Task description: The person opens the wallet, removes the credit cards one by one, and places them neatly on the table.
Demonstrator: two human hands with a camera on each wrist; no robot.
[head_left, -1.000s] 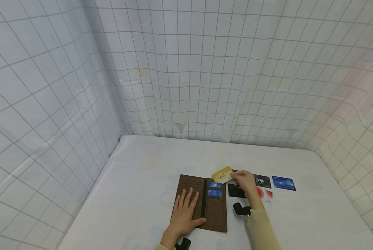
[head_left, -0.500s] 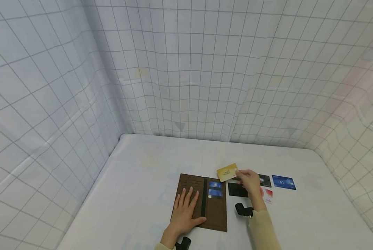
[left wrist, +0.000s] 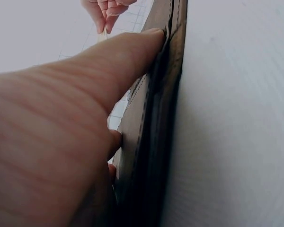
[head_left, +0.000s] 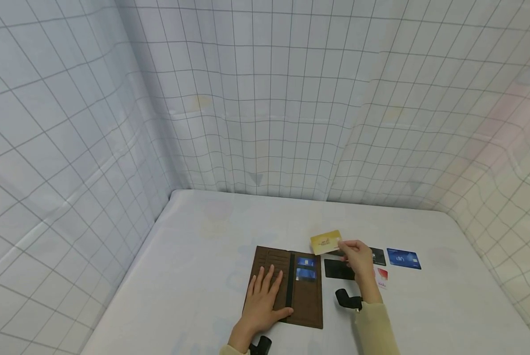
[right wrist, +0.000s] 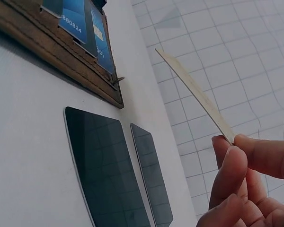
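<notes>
A brown wallet (head_left: 307, 304) lies spread flat on the white table, with blue cards (head_left: 306, 274) tucked in slots of its right half. My left hand (head_left: 261, 304) rests on the wallet's left half with fingers straight and spread, the thumb reaching across the dark centre strip. Between thumb and fingers my right hand (head_left: 357, 256) pinches a gold card (head_left: 325, 242) by its right end. The right wrist view shows that card (right wrist: 199, 97) nearly edge-on, raised above the table. Beneath it lie two dark cards, the nearer black card (head_left: 338, 269) close to the wallet's right edge.
Right of the wallet, a dark card (head_left: 378, 256) and a red-and-white card (head_left: 382, 277) are partly hidden by my right hand. A blue card (head_left: 403, 258) lies farthest right. Grid-patterned white curtains (head_left: 256, 123) surround the table at the back and sides.
My right hand has moved right and slightly away with the gold card, from the wallet's top right corner to above the dark cards. The left hand has stayed on the wallet.
</notes>
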